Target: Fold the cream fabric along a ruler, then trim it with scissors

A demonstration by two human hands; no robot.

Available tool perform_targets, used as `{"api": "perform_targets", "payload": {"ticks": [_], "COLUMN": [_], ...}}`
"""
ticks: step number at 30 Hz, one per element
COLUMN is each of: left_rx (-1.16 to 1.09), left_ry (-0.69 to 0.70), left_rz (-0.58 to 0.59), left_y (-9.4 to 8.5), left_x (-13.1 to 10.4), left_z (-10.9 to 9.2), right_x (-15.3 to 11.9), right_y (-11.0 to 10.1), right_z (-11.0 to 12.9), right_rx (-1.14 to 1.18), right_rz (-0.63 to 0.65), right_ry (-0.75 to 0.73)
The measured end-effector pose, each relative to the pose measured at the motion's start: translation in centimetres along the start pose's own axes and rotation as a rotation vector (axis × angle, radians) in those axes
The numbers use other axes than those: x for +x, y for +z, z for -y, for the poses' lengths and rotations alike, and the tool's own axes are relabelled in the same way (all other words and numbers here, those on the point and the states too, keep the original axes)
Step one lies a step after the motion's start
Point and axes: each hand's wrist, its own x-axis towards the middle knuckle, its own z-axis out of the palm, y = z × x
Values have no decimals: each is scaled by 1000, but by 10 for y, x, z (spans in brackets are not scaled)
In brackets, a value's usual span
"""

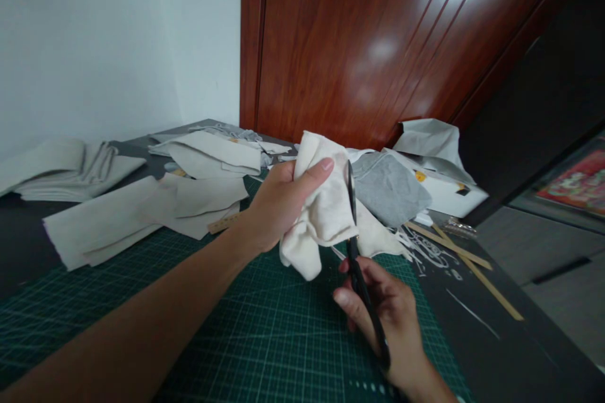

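Note:
My left hand [283,201] pinches a bunched piece of cream fabric [326,208], thumb on top, holding it up above the green cutting mat [265,327]. In my right hand [387,308] is a pair of black-handled scissors [358,277], with fingers in the handle loops. The dark blades point upward along the right edge of the fabric. Whether they have cut into the cloth at this spot I cannot tell. Another cream fabric piece [375,233] lies just behind the scissors.
Flat cream fabric pieces [108,217] and a folded stack [80,170] lie on the left. Grey cloth [392,186] rests against a white box [449,192] at the back right. Wooden rulers [477,271] and thin fabric trimmings [432,252] lie on the right. Behind stands a reddish-brown wooden door [340,50].

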Motion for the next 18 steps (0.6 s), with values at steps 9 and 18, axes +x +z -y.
{"api": "perform_targets", "payload": {"ticks": [9, 18], "left_rx": [115, 111], "left_ry": [-105, -51], "left_rz": [65, 27], "left_y": [-28, -33], "left_x": [8, 8], "left_z": [-19, -21], "right_x": [2, 2], "right_y": [3, 3], "right_z": [0, -4], "right_rx": [-20, 31], "right_rz": [31, 69], "right_ry": [1, 27]}}
